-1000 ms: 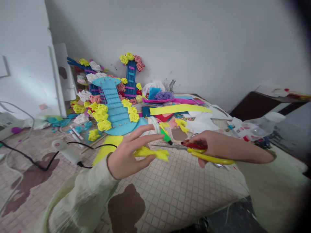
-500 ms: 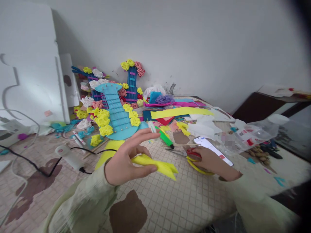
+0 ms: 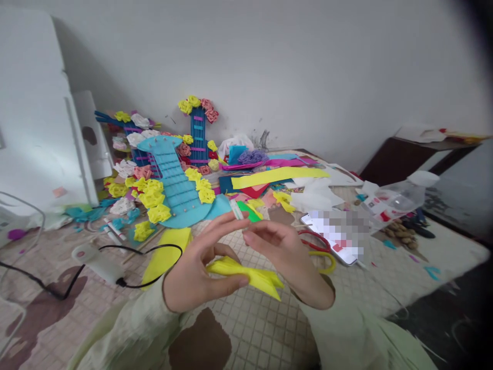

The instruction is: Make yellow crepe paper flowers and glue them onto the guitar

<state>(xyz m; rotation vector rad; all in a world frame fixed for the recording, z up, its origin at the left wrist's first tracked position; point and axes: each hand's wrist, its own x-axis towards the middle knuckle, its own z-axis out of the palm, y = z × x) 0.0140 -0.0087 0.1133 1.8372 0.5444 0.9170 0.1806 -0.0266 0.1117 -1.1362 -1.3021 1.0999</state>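
Note:
My left hand (image 3: pixel 192 270) pinches a gathered piece of yellow crepe paper (image 3: pixel 248 272) between thumb and fingers; its folded end fans out to the right. My right hand (image 3: pixel 288 254) is close by, thumb and fingertips brought together just above the paper, near my left fingertips. Whatever it may hold is too small or hidden to make out. Behind my right hand lie scissors with a red handle loop (image 3: pixel 314 239) and a yellow one (image 3: pixel 326 262); their blades are hidden. Beyond the fingertips shows a green object (image 3: pixel 250 211), partly covered.
Blue harp-like boards, one light blue (image 3: pixel 179 180), stand at the back left amid crepe paper flowers (image 3: pixel 151 194). A yellow strip (image 3: pixel 281 177) lies across paper sheets. A phone (image 3: pixel 331 239), plastic bottle (image 3: pixel 402 198), peanuts (image 3: pixel 400 234) and a corded white tool (image 3: pixel 96 263) lie around.
My right hand has left the scissors and moved left, up to my left hand. My left hand keeps its pinch on the yellow paper. The view has shifted slightly to the right.

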